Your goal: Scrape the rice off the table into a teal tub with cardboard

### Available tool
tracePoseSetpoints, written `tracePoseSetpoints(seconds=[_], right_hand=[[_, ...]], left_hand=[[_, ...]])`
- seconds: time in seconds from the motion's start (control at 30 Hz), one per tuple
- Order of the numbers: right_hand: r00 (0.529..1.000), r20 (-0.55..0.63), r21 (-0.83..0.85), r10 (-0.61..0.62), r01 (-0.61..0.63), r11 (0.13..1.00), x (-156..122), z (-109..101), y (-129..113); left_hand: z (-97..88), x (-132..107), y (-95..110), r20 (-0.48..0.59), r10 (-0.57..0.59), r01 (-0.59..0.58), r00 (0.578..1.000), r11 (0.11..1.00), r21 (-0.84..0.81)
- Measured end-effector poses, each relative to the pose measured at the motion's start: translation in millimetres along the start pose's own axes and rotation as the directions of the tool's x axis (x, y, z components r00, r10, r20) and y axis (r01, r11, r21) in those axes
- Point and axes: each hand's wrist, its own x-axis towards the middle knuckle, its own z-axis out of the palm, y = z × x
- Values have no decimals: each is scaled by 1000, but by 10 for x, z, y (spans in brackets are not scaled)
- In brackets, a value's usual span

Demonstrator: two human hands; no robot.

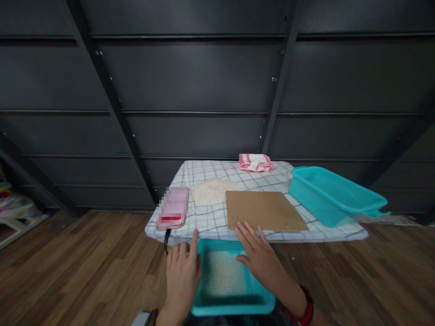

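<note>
Beside the left rim of a turquoise tub [267,304] is my left hand [181,269], index finger stretched forward and the other fingers partly bent, with nothing in it. My right hand [260,256] reaches over the tub's right side, fingers spread, fingertips at the near edge of a brown cardboard sheet [263,208]; whether they touch it I cannot tell. Pale grains that look like rice [226,274] cover the tub's bottom. Behind the hands, a heap of similar pale grains [212,190] lies on the checked cloth [210,219], left of the cardboard.
A pink phone [173,206], partly blurred out, lies at the table's left, a black strap hanging off the edge. A larger turquoise basin [335,197] stands on the right. At the back is a folded pink-and-white striped cloth [254,162], before a dark panelled wall [193,81].
</note>
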Motion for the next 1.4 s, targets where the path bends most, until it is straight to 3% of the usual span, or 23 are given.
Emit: tracePoseSetpoints(seconds=[0.2,0.3,0.47,0.83,1.0,1.13,1.27,1.4], right_hand=[[1000,9,8,3,-3,1000,-59,45,-48],[1000,-25,-6,8,-9,1000,-149,15,-109],[997,-58,-6,52,-52,999,-241,11,-147],[989,-123,-46,78,-84,995,-296,119,-136],[988,-155,-58,16,-25,998,-207,173,-118],[985,-171,-53,18,-28,998,-245,271,-152],[972,-214,4,97,-99,995,-380,335,-257],[971,-207,49,120,-113,992,-474,319,-314]], left_hand=[[-29,-20,92,-146,19,-28,989,998,-64],[-60,-109,124,-138,20,-39,990,990,-139],[-26,-188,126,-127,-76,50,989,979,-197],[201,-207,120,-163,-60,7,985,951,-310],[315,-218,43,-185,-34,-34,982,936,-351],[392,-235,-1,-179,-78,7,981,931,-365],[430,-223,-49,-181,-183,109,966,927,-359],[403,-275,-16,-120,-236,170,964,898,-405]])
